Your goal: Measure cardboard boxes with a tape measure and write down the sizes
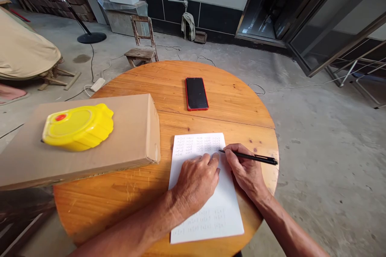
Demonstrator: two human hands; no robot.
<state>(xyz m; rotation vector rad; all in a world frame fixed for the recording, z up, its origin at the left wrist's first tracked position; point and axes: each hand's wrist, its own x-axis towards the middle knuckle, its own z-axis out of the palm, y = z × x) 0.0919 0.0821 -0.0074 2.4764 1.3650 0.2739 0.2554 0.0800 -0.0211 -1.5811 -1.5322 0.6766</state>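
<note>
A sheet of white paper (208, 204) lies on the round wooden table, with rows of small handwritten figures near its top and fainter rows near its bottom. My left hand (199, 182) rests palm down across its middle, fingers bent loosely onto the sheet and gripping nothing. At the sheet's right edge, my right hand (245, 170) pinches a black pen (253, 157). The pen's tip points left, at the end of the written rows, close to my left fingertips. Whether the tip touches the paper I cannot tell.
On the wooden table (235, 104) lie a red-cased phone (196, 94) and, at left, a cardboard box (129, 136) bearing a yellow plastic case (80, 126) with a red button. Beyond stand a small wooden chair (141, 53) and a black stand base (92, 37). Cables cross the concrete floor.
</note>
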